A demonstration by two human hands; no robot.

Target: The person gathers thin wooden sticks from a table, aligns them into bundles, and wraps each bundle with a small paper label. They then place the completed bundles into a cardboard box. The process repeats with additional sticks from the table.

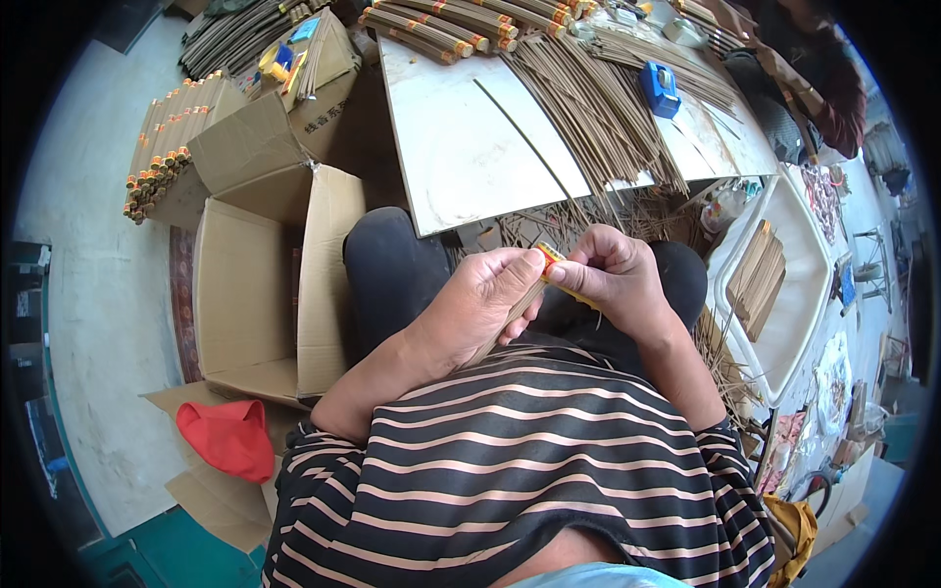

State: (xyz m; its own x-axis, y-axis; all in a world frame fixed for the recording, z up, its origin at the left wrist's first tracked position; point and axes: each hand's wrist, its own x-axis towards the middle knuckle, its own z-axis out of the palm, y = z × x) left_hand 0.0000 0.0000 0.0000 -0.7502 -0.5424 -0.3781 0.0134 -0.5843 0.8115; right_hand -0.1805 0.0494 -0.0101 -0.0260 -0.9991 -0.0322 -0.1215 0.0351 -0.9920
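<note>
Over my lap, my left hand is closed around a bundle of brown incense sticks. The bundle slants, its upper end pointing away from me, and most of its length is hidden by the hand and my shirt. A red and yellow paper label wraps the upper end, with my left thumb against it. My right hand pinches the loose yellow strip of this label on the right side of the bundle.
Loose incense sticks, a blue tape dispenser and banded bundles lie on the white table ahead. An open cardboard box stands left, near a red cap. At right, a white tub holds sticks; another person sits beyond.
</note>
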